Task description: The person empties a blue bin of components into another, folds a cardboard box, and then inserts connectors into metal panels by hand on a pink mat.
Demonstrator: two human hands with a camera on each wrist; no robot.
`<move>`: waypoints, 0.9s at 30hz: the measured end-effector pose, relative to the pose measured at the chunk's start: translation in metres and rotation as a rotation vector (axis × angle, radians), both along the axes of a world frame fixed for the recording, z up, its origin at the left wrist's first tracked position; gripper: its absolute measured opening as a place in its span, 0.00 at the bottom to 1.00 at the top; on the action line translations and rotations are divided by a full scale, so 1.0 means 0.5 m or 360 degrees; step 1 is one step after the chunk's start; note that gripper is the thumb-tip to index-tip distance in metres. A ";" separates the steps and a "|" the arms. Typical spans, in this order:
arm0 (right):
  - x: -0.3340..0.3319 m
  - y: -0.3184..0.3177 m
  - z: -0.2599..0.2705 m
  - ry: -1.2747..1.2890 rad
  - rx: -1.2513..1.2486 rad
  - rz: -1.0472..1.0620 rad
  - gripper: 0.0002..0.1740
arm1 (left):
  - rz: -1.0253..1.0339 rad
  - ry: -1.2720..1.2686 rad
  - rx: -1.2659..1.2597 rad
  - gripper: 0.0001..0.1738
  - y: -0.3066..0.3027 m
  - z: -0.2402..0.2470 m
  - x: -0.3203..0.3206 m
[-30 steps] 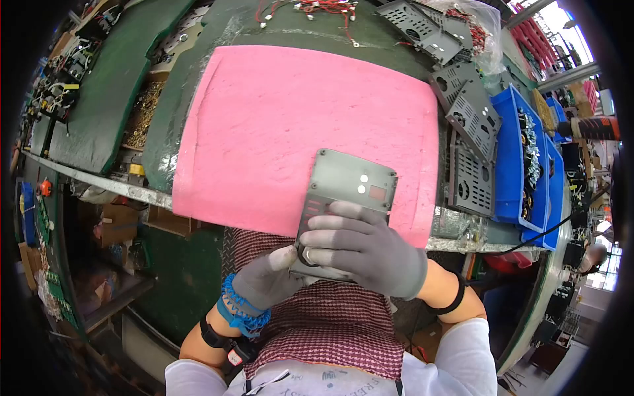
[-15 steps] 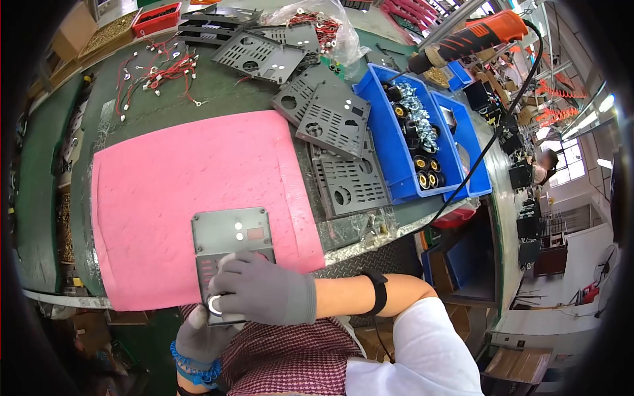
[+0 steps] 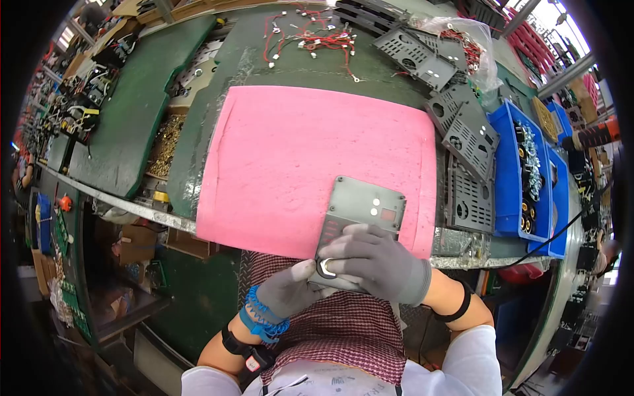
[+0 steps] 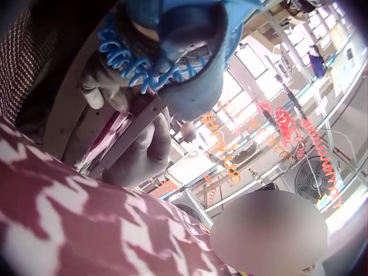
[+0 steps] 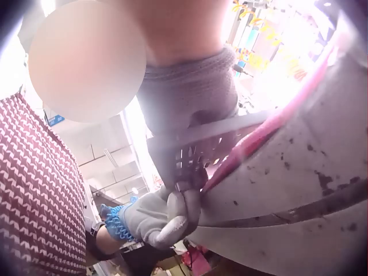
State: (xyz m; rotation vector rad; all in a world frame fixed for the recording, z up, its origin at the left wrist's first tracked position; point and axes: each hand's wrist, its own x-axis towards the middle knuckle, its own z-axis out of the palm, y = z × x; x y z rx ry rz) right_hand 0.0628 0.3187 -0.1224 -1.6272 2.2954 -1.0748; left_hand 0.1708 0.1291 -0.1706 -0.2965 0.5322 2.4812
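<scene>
Over the near edge of the pink mat, a dark grey slotted metal panel is tilted toward the person, with two white dots and a small rectangular window. A black round fitting with a shiny ring sits at its near-left corner. My gloved left hand grips that corner, thumb beside the fitting; its fingers appear under the panel in the left wrist view. Across the panel lies my gloved right hand, fingers bent down at the fitting, thumb hidden. From the right wrist view, the left hand is close beside the fitting.
The pink mat covers the bench. To the right are more slotted panels and a blue bin of black round parts and metal pieces. Red wires lie at the back. A black cable hangs by a power tool.
The head view swung right and came back. The hands keep hold of the panel in about the same place, with small finger movements at the round fitting.
</scene>
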 end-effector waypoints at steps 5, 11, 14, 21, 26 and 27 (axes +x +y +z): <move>0.017 -0.014 0.004 0.0180 0.0154 -0.0104 0.14 | -0.0062 -0.0045 0.0084 0.33 -0.005 -0.042 0.011; 0.013 0.009 0.015 -0.0253 0.0250 -0.0022 0.17 | -0.0050 -0.0022 -0.0035 0.34 0.002 -0.045 0.014; -0.010 -0.013 0.037 0.0083 0.0101 0.0046 0.18 | 0.0006 -0.0069 0.0179 0.25 -0.001 -0.049 0.014; 0.012 -0.018 0.015 0.0267 0.0095 -0.0024 0.20 | 0.0007 -0.0044 -0.0013 0.33 0.006 -0.048 0.015; 0.010 0.012 0.022 -0.0044 0.0300 0.0056 0.17 | 0.0029 -0.0132 0.0237 0.21 -0.001 -0.059 0.019; 0.007 0.007 0.025 -0.0047 0.0303 0.0052 0.17 | 0.0025 -0.0135 0.0241 0.21 -0.001 -0.055 0.017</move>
